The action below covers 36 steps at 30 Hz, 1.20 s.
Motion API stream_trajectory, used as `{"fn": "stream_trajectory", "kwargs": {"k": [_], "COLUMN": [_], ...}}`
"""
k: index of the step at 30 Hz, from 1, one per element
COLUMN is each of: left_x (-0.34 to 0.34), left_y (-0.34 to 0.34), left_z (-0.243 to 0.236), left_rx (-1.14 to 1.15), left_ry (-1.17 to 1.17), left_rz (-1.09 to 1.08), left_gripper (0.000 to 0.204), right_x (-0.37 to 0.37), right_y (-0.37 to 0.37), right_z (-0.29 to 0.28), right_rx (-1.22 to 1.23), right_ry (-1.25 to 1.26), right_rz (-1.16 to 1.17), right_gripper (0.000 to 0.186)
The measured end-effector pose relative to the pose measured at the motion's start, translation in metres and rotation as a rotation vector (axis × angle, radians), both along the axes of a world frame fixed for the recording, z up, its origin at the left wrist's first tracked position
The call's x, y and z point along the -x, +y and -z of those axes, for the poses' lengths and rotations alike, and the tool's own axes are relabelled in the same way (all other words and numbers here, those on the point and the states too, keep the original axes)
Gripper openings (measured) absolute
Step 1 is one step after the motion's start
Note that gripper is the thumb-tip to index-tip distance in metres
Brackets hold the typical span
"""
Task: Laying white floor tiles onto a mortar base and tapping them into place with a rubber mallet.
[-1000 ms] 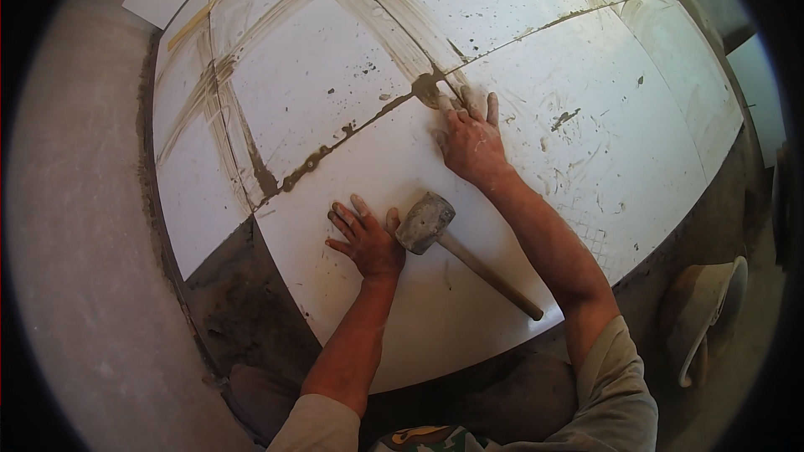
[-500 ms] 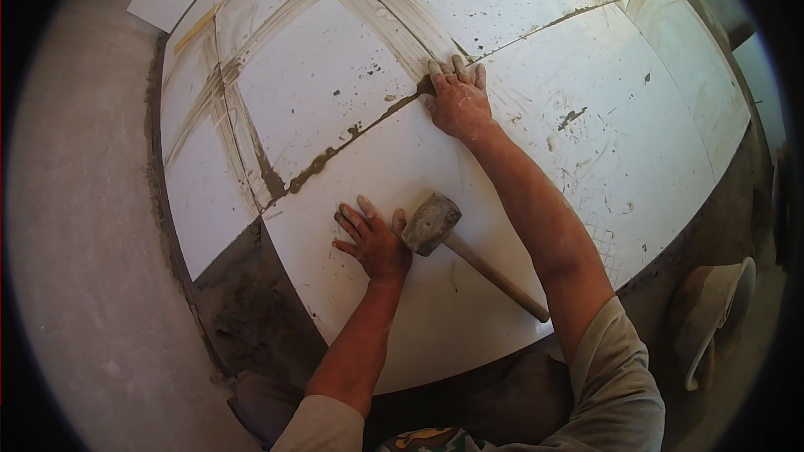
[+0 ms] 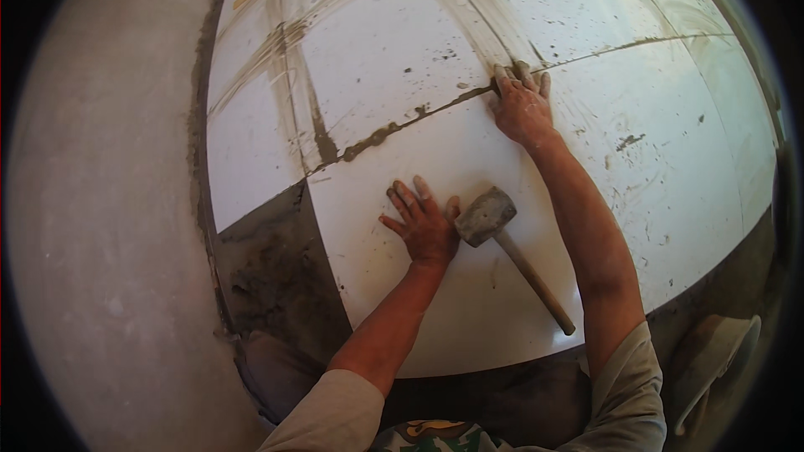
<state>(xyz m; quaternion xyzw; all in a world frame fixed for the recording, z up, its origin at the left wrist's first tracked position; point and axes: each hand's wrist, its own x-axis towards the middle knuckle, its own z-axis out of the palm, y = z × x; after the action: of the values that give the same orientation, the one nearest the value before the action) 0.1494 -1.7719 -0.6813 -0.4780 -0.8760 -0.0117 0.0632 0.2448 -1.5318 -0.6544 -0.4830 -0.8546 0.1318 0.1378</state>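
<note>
1. The near tile [image 3: 481, 310] lies directly beneath the mallet [image 3: 488, 216]: a flat, smooth, four-cornered white slab with a soft sheen, brightest by the end of the mallet's handle. Its face is fairly clean, with small dark specks and scuffs.
2. The mallet itself has a blunt, drum-shaped grey head with a rough, crusted skin, and a straight tan handle that looks wooden, slanting toward the person and to the right.
3. Just left of the mallet head, the left hand [image 3: 427, 230] rests palm down on the near tile, fingers fanned apart, gripping nothing. Its thumb is right beside the head; whether they touch, I cannot tell.
4. Beyond the mallet and slightly to its right, the right hand [image 3: 525, 113] reaches to the tile's far corner, pale dusty fingers slightly spread over the joint, holding nothing visible; the forearm passes right of the mallet.
5. Beyond the mallet and leftward runs a seam of lumpy, brown-grey mortar [image 3: 381, 136], bordering a speckled, smeared white tile [image 3: 389, 59].
6. Well left of the mallet lies a dark, uneven bed [image 3: 272, 264].
</note>
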Motion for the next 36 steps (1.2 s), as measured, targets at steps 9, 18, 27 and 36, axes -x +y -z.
{"fn": "stream_trajectory", "kwargs": {"k": [9,18,27,36], "left_x": [0.003,0.004,0.011,0.009], "left_y": [-0.001,-0.001,-0.014,-0.005], "left_z": [-0.010,-0.019,0.011,-0.017], "left_rx": [0.032,0.020,-0.198,-0.325], "left_ry": [-0.110,-0.215,-0.539,-0.308], "left_rz": [-0.034,-0.020,0.053,0.042], "left_gripper": [0.078,0.078,0.074,0.072], "right_x": [0.048,0.114,0.223,0.263], "right_y": [-0.035,-0.096,-0.175,-0.198], "right_z": [-0.018,-0.034,-0.027,-0.008], "right_rx": [0.032,0.070,0.087,0.015], "right_ry": [0.001,-0.049,-0.107,-0.043], "right_rz": [-0.220,-0.595,-0.880,-0.807], "right_gripper": [0.052,0.052,0.060,0.062]}}
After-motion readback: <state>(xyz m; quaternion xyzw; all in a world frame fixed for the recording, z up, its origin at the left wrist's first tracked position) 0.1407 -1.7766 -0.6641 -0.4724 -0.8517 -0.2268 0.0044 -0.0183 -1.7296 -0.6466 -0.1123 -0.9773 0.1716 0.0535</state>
